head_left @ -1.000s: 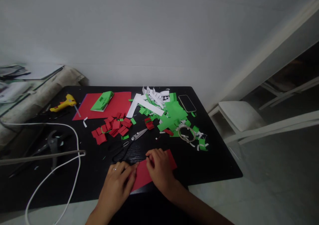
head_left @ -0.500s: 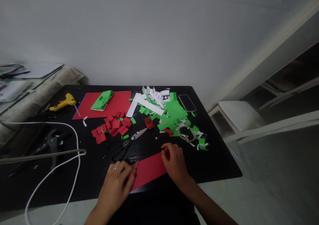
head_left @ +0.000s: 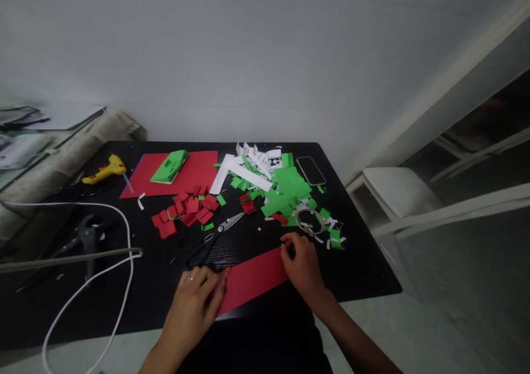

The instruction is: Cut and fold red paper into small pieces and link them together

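Observation:
A long strip of red paper (head_left: 253, 281) lies slantwise near the front edge of the black table. At its left end, my left hand (head_left: 194, 301) grips it, with thumb and fingertips closed on the paper. My right hand (head_left: 304, 264) is curled over the strip's right end, its thumb and forefinger pinched at the far corner; the paper under the palm is hidden. Just beyond the strip is a pair of scissors (head_left: 226, 225), blades pointing away to the right. Small folded red paper pieces (head_left: 192, 207) are heaped behind the scissors.
A yellow glue gun (head_left: 106, 170), red sheets (head_left: 199, 167) and a folded green paper bundle (head_left: 169, 166) occupy the back left. White strips (head_left: 248, 175), green paper (head_left: 285, 189), a tape roll (head_left: 310, 231) and a phone (head_left: 311, 171) are right. A white cable (head_left: 128, 241) loops left, near pliers (head_left: 88, 238).
My right hand has slid to the right along the red strip, and a longer stretch of it now shows between my hands. My left hand has stayed in place.

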{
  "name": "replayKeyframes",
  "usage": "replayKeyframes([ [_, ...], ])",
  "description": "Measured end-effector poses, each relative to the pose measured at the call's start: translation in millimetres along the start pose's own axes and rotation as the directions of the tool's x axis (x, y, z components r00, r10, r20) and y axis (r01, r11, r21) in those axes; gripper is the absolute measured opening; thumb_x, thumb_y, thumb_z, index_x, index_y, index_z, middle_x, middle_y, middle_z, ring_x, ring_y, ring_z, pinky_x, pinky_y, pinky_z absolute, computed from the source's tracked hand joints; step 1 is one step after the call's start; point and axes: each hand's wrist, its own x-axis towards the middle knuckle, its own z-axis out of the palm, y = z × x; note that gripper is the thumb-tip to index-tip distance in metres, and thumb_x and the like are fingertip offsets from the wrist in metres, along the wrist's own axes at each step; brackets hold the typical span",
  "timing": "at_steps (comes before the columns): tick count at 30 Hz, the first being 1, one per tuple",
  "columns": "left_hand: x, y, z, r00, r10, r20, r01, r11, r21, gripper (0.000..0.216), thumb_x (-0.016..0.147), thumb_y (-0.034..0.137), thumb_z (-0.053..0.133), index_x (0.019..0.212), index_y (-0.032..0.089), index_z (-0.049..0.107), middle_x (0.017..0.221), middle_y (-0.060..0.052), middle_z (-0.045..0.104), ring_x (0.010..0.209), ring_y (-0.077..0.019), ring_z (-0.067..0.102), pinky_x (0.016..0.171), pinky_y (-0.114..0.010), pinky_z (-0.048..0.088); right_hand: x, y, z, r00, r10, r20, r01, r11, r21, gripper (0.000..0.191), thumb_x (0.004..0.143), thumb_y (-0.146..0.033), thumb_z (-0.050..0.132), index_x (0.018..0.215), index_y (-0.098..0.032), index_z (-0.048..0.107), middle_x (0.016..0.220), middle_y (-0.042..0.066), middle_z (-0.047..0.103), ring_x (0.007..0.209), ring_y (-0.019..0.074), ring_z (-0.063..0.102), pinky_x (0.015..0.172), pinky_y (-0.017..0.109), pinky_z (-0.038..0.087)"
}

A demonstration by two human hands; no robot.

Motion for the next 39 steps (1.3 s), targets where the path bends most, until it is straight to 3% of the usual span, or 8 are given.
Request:
replayKeyframes([
  [5,1,0,0,1.0,-0.008,0.011,0.007,1.0,0.015,0.027,0.101,0.02,0.053,0.124,0.024,0.067,0.087,-0.003,0.063,0.078,-0.0185,0.057,0.075,-0.035,0.042,-4,-20,7,0.998,-0.034,-0.053,0.043,0.984,0.17,0.015,0.089,-0.011,0.055,0.097,-0.019,0.065,0.083,0.005,0.068,0.077,0.0208,0.064,0.075,0.034,0.049],
  [9,2,1,-1,0.999,-0.02,0.027,0.019,1.0,0.02,0.026,0.102,0.021,0.051,0.122,0.025,0.067,0.088,-0.003,0.063,0.079,-0.019,0.058,0.076,-0.035,0.043,-15,-54,27,0.985,-0.164,0.06,0.132,0.923,0.362,0.013,0.089,-0.011,0.059,0.098,-0.02,0.064,0.084,0.003,0.068,0.076,0.017,0.065,0.07,0.027,0.052],
  [12,2,2,-2,0.999,-0.031,0.038,0.03,0.999,0.02,0.023,0.102,0.021,0.051,0.116,0.023,0.069,0.087,-0.003,0.063,0.079,-0.0194,0.057,0.076,-0.035,0.042,-23,-74,42,0.946,-0.263,0.187,0.193,0.926,0.325,0.016,0.086,-0.005,0.061,0.085,-0.021,0.062,0.08,0.001,0.066,0.076,0.0165,0.064,0.071,0.026,0.049],
  [15,2,2,-2,0.998,-0.04,0.043,0.039,0.999,0.012,0.021,0.102,0.021,0.051,0.114,0.022,0.068,0.088,-0.003,0.062,0.08,-0.0197,0.057,0.077,-0.036,0.043,-25,-81,48,0.932,-0.278,0.233,0.218,0.943,0.253,0.018,0.087,-0.005,0.062,0.08,-0.021,0.06,0.079,0.001,0.066,0.079,0.0182,0.063,0.074,0.028,0.048],
  [23,2,1,-1,0.999,-0.032,0.042,0.032,0.999,0.002,0.024,0.103,0.022,0.051,0.121,0.024,0.067,0.087,-0.003,0.063,0.08,-0.0195,0.058,0.077,-0.036,0.043,-14,-57,36,0.971,-0.186,0.149,0.174,0.98,0.093,0.025,0.083,-0.001,0.062,0.072,-0.023,0.055,0.069,-0.002,0.06,0.068,0.0168,0.058,0.066,0.028,0.042],
  [33,3,1,-2,1.0,-0.018,0.026,0.018,1.0,0.0,0.026,0.103,0.023,0.05,0.122,0.023,0.067,0.087,-0.003,0.063,0.078,-0.019,0.058,0.076,-0.035,0.043,2,-2,-6,0.994,-0.098,0.048,0.099,0.995,-0.03,0.019,0.09,-0.011,0.059,0.076,-0.023,0.055,0.072,0.0,0.061,0.071,0.0196,0.061,0.068,0.031,0.044],
  [39,3,1,-2,1.0,-0.014,0.011,0.014,1.0,-0.005,0.024,0.102,0.021,0.053,0.121,0.023,0.067,0.086,-0.002,0.063,0.078,-0.0185,0.058,0.075,-0.035,0.042,3,0,-9,0.997,-0.07,0.04,0.071,0.997,-0.023,0.017,0.092,-0.012,0.057,0.078,-0.022,0.058,0.075,0.002,0.063,0.073,0.0207,0.062,0.068,0.031,0.045],
])
